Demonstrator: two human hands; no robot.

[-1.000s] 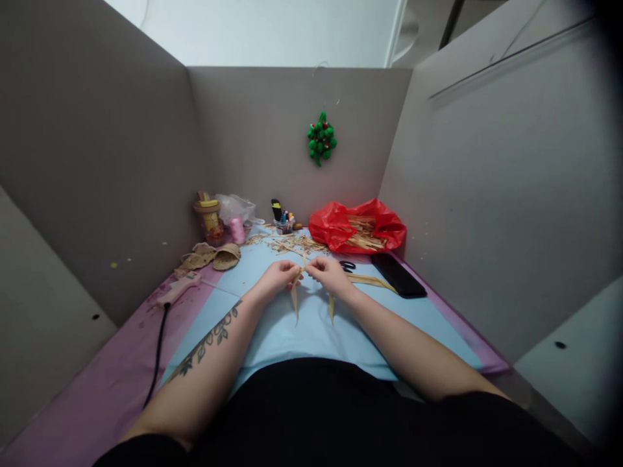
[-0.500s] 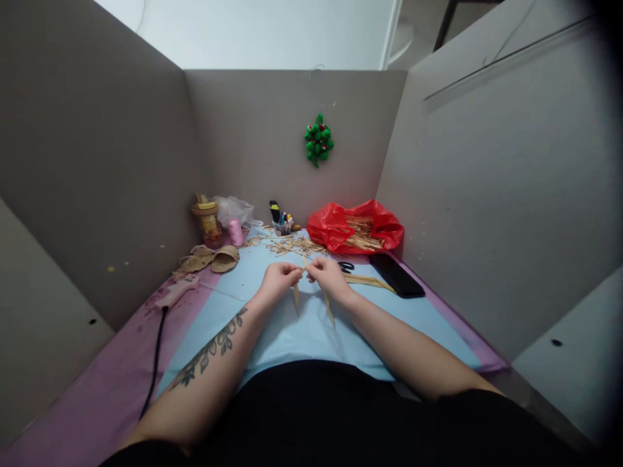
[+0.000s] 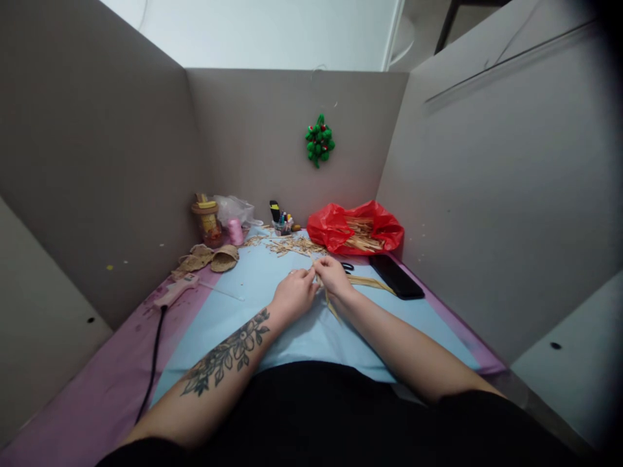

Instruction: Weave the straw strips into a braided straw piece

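— Grey partition walls boxed in the desk (image 3: pixel 204 311), blue sheet over pink. What had changed?

— Both hands had drifted right; the left hand (image 3: pixel 293 295) closed in on the right hand (image 3: pixel 333 277), and the straw strips (image 3: pixel 332 307) that hung side by side were now gathered under the right

— So the weaving went on. Grips?

— Both pinched on the strips, just above the sheet. Fingertips and the join were hidden; the scissors (image 3: pixel 347 266) were half covered
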